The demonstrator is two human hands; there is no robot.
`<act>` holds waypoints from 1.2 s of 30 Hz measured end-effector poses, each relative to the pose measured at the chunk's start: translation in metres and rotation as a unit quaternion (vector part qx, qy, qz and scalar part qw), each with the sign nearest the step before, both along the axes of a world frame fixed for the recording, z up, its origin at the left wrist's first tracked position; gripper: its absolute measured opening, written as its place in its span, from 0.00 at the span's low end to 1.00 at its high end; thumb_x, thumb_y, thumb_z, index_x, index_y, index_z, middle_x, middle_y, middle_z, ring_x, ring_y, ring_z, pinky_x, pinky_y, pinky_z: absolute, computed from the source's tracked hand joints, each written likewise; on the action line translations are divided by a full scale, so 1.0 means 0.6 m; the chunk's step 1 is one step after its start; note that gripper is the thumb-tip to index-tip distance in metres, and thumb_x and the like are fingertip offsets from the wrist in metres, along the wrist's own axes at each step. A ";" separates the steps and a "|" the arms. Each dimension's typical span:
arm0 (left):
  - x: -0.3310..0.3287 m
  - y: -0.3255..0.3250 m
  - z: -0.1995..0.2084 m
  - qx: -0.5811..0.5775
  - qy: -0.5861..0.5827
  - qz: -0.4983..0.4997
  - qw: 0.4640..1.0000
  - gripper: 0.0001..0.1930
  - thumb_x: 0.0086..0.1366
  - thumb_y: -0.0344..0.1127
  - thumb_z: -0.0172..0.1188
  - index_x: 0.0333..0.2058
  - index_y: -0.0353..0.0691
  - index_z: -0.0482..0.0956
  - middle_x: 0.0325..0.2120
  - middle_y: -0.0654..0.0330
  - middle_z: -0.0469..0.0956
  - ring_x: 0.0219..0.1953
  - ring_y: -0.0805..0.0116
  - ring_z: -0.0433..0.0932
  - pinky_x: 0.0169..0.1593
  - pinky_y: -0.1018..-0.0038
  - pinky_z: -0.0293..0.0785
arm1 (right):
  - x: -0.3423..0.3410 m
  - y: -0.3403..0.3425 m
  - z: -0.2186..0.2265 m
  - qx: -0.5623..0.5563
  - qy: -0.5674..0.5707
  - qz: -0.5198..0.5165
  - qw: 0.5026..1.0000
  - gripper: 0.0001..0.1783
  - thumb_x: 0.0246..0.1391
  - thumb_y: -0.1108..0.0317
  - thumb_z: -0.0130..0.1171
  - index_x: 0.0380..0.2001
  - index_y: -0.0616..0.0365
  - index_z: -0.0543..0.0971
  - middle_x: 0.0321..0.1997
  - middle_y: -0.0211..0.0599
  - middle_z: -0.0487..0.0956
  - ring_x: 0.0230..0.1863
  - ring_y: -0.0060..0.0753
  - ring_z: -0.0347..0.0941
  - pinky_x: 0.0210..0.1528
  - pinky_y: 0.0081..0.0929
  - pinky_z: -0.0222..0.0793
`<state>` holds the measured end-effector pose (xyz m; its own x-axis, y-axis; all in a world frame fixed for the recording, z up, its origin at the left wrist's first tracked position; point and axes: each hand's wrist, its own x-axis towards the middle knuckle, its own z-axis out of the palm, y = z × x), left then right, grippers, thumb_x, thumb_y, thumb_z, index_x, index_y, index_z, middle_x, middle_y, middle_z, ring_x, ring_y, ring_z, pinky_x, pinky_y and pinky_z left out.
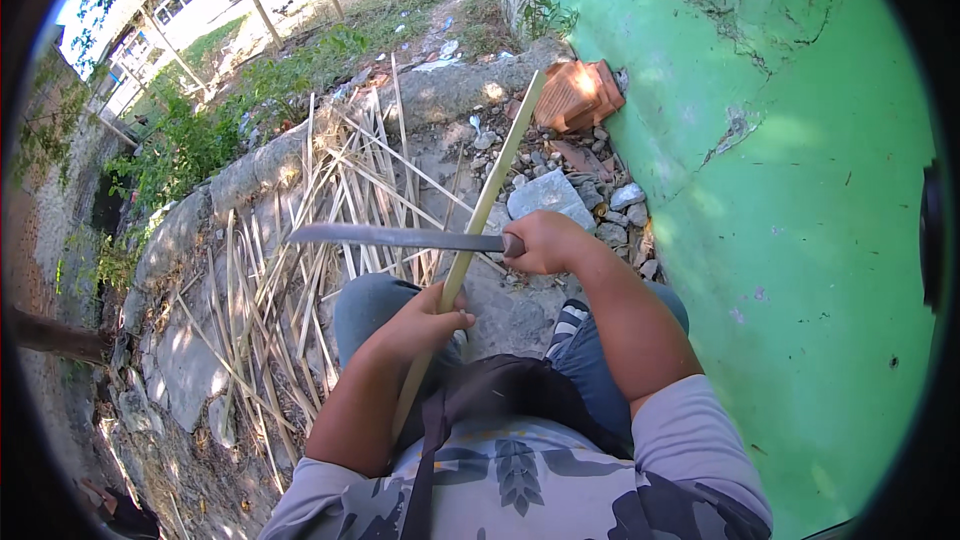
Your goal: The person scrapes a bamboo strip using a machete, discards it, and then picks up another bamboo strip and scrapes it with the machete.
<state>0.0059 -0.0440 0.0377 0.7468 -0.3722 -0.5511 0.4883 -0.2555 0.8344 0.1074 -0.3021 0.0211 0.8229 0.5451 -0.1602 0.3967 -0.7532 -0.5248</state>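
Observation:
My left hand (425,320) is wrapped round a long, pale green-yellow strip (500,172), which looks like split bamboo. The strip slants from beside my left forearm up toward the broken tiles. My right hand (548,242) grips the dark handle of a machete (400,236). Its long blade points left and lies across the strip, just above my left hand; whether the edge touches the strip I cannot tell. To the left, many thin split strips (300,260) are piled loosely on the stone ground.
A green wall (790,240) with cracked plaster rises close on my right. Orange roof tiles (578,97), a pale stone block (551,198) and rubble lie at its foot. A low rough stone ledge (250,175) runs behind the pile. At far left a dark log (60,337) juts in.

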 end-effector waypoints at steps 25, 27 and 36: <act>0.004 -0.004 -0.005 0.010 0.001 -0.009 1.000 0.17 0.60 0.39 0.69 0.43 0.44 0.72 0.28 0.68 0.70 0.27 0.76 0.69 0.31 0.74 0.66 | 0.045 -0.068 -0.059 0.152 0.061 -0.241 0.957 0.19 0.45 0.59 0.69 0.39 0.59 0.85 0.37 0.46 0.85 0.40 0.41 0.83 0.47 0.34 0.76; 0.005 0.002 -0.009 0.007 0.006 -0.005 1.000 0.17 0.60 0.39 0.69 0.43 0.44 0.72 0.28 0.68 0.70 0.27 0.76 0.69 0.31 0.74 0.67 | 0.032 -0.046 -0.038 0.111 0.082 -0.181 0.974 0.20 0.45 0.59 0.68 0.40 0.59 0.84 0.35 0.45 0.85 0.38 0.43 0.82 0.45 0.34 0.76; -0.001 0.000 -0.001 0.033 -0.006 -0.008 0.999 0.18 0.60 0.40 0.69 0.44 0.42 0.72 0.30 0.67 0.71 0.31 0.76 0.70 0.35 0.74 0.67 | -0.005 0.003 0.001 0.009 -0.009 0.014 1.000 0.14 0.47 0.56 0.69 0.32 0.54 0.82 0.30 0.43 0.83 0.36 0.50 0.81 0.40 0.41 0.75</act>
<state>0.0054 -0.0437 0.0372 0.7480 -0.3464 -0.5661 0.4742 -0.3177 0.8211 0.1046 -0.3002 0.0217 0.8096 0.5711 -0.1355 0.4278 -0.7323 -0.5298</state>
